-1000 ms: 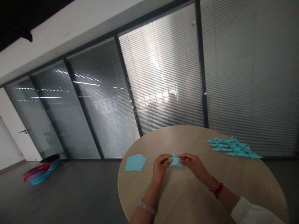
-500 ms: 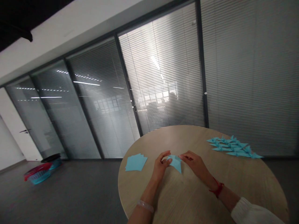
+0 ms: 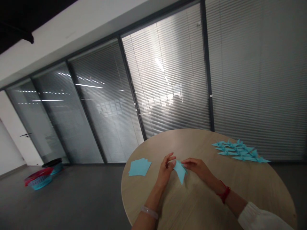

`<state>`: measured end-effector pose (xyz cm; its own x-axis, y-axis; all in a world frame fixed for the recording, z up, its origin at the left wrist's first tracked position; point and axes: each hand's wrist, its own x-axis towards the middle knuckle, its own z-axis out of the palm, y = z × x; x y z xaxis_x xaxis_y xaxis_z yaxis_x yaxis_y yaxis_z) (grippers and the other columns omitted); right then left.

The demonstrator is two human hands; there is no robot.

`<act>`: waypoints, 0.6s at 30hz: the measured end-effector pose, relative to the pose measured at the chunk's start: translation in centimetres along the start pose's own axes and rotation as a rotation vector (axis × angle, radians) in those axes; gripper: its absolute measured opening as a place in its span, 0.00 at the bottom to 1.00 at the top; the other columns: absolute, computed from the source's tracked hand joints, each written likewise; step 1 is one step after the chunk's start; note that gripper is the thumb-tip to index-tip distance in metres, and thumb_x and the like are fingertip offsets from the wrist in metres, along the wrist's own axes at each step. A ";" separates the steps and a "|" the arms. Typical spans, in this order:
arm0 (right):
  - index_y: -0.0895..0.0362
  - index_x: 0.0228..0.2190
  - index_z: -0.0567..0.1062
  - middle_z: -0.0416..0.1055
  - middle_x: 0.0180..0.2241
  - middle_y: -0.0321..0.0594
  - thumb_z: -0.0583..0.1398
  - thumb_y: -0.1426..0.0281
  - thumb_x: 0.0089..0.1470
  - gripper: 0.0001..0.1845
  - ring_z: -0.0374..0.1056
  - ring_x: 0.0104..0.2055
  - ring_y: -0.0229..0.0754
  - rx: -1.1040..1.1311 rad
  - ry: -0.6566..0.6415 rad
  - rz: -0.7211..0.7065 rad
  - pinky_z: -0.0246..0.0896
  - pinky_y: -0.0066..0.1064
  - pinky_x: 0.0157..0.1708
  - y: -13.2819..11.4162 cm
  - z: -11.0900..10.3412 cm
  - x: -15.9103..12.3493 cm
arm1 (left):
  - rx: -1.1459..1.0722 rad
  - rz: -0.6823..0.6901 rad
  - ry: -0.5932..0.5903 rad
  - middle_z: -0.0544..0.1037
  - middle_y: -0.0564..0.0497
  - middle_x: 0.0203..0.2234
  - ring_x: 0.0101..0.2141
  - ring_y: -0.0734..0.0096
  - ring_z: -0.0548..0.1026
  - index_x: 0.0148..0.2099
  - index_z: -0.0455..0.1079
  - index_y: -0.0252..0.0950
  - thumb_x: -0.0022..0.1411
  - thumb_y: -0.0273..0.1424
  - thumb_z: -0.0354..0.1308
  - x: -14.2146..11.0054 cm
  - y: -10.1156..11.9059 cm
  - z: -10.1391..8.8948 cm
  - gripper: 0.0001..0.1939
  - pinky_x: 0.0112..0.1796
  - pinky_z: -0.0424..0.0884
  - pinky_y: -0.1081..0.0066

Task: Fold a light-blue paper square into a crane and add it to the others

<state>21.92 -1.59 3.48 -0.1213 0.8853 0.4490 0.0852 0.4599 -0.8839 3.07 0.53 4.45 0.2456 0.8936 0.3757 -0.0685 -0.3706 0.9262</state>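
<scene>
My left hand [image 3: 166, 170] stood fairly wide, its fingers spread and raised, with the fingertips just beside the upper left edge of the folded pale blue paper [image 3: 179, 171]; I could not tell whether they touched it. My right hand [image 3: 195, 166] held a narrow pinch, its fingertips [image 3: 184, 162] on the paper's upper right edge. The paper sat between both hands, just above the round light wood table [image 3: 203, 204], with a long pointed flap angled down toward the tabletop.

Compared with a second earlier, my hands had drawn apart and the left grip had opened up. The paper had been a compact star shape squeezed between both hands, and now its point hung longer and narrower.

To my left on the table lay a small stack of square pale blue paper sheets [image 3: 139, 167]. To my right, rows of folded pale blue paper cranes [image 3: 240, 151] lay close together. A pale bangle [image 3: 149, 212] circled my left wrist and a red cord bracelet [image 3: 224, 195] my right. Beyond the table stood glass partitions with slatted blinds [image 3: 168, 80].
</scene>
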 end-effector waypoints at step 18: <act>0.53 0.32 0.80 0.78 0.34 0.41 0.59 0.60 0.54 0.13 0.73 0.37 0.45 -0.292 0.230 -0.210 0.68 0.35 0.39 0.1 0.0 -0.4 | 0.351 0.206 0.045 0.80 0.46 0.35 0.35 0.63 0.76 0.42 0.77 0.39 0.56 0.36 0.60 -0.7 0.9 0.7 0.12 0.37 0.71 0.68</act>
<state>22.01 -1.93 3.25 0.0546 0.7473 0.6623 0.3622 0.6033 -0.7106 3.52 -0.64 4.96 0.2180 0.7990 0.5604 0.2243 -0.5999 0.7680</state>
